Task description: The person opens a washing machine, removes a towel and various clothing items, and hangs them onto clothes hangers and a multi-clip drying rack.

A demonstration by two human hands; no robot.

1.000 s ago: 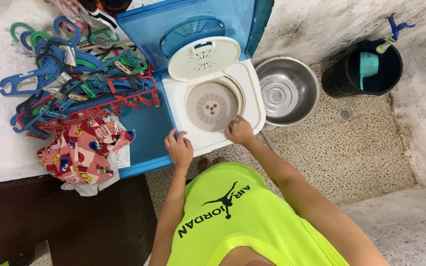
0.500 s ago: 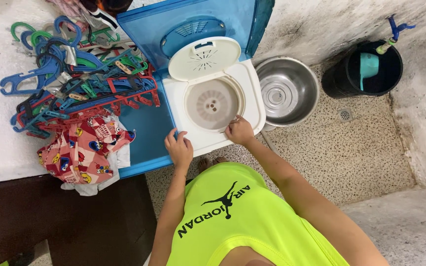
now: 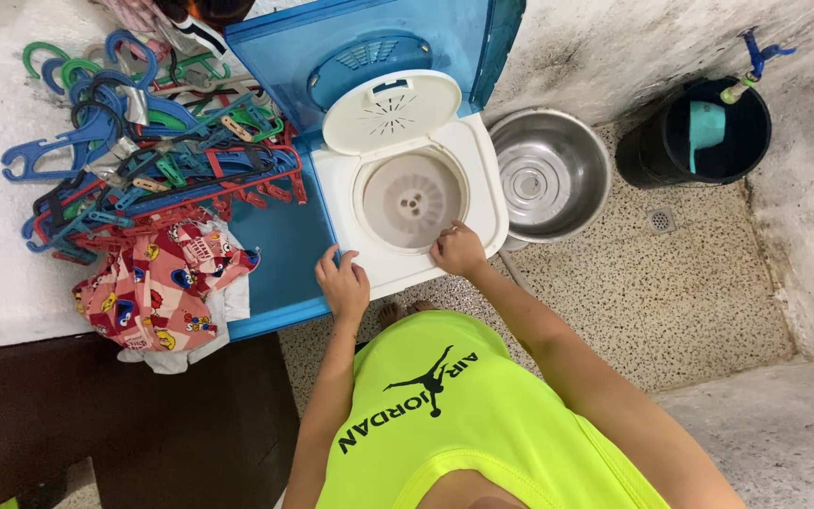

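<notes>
Both hands rested fingers curled on the near rim of the washer (image 3: 482, 203), left hand (image 3: 342, 283) at its corner, right hand (image 3: 458, 252) beside the open tub (image 3: 411, 200), lid (image 3: 391, 112) tipped back for access.

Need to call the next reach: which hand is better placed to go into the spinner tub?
Probably the right hand: it rests on the rim of the spinner tub. The left hand grips the washer's front edge, further from it.
</notes>
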